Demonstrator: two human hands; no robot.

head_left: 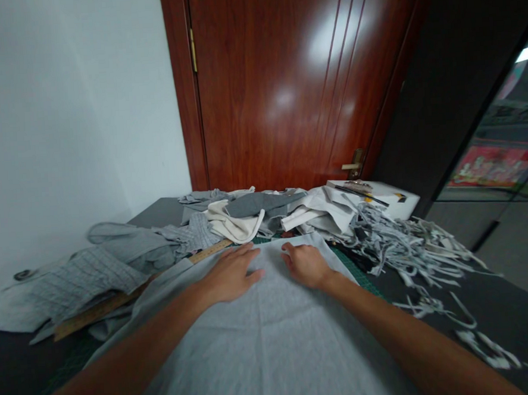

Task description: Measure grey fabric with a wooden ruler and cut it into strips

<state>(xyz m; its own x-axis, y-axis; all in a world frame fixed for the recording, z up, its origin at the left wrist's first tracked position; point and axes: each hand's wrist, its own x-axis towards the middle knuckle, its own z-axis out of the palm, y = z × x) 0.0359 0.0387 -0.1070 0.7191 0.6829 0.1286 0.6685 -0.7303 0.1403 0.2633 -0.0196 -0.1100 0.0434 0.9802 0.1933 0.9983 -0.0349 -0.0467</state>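
Observation:
A large piece of light grey cloth (264, 340) lies spread in front of me, with a faint crease running down its middle. My left hand (233, 272) rests palm down on its far part, fingers stretched out and thumb apart. To the right, my right hand (308, 265) touches the same cloth near its far edge. Its fingers are bent, with a small gap between the thumb and forefinger, and I see nothing held in them. Under the cloth, a green cutting mat (360, 275) shows along the right side.
Grey fabric pieces (116, 260) and a wooden ruler (103, 308) lie at left. Behind the cloth are white and grey scraps (264, 206). A heap of cut fabric strips (401, 243) and a white box (392, 198) stand right. Beyond is a brown door (275, 89).

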